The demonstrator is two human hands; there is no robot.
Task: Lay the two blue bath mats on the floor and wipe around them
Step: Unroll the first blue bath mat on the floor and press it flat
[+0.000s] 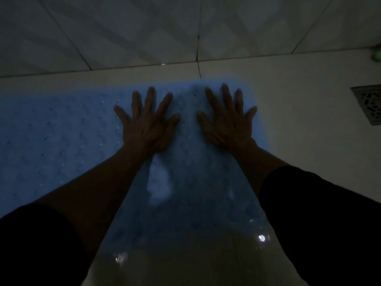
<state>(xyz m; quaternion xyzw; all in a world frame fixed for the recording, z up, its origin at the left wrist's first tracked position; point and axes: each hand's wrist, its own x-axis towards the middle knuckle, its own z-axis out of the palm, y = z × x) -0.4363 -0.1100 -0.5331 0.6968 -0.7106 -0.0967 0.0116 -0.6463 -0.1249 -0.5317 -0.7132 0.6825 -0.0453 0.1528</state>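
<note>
Fingers [151, 96] splayed, grasping nothing: left hand [147, 126], right hand [227, 122] press flat on dimpled blue rubber bath mat [61, 131], likely seating it on pale tiled floor [299, 120].

One head-worn camera looks steeply down, close over a blue mat [61, 141].

1. The blue mat [61, 129] runs off the left picture edge; its near end fades into shadow between the forearms.
2. Whether one mat or two overlapping lie there cannot be told.
3. Right of the mat, the floor drain [369, 104] is cut by the right edge.
4. A green object [377, 55] beyond the drain is blurred, mostly out of view.
</note>
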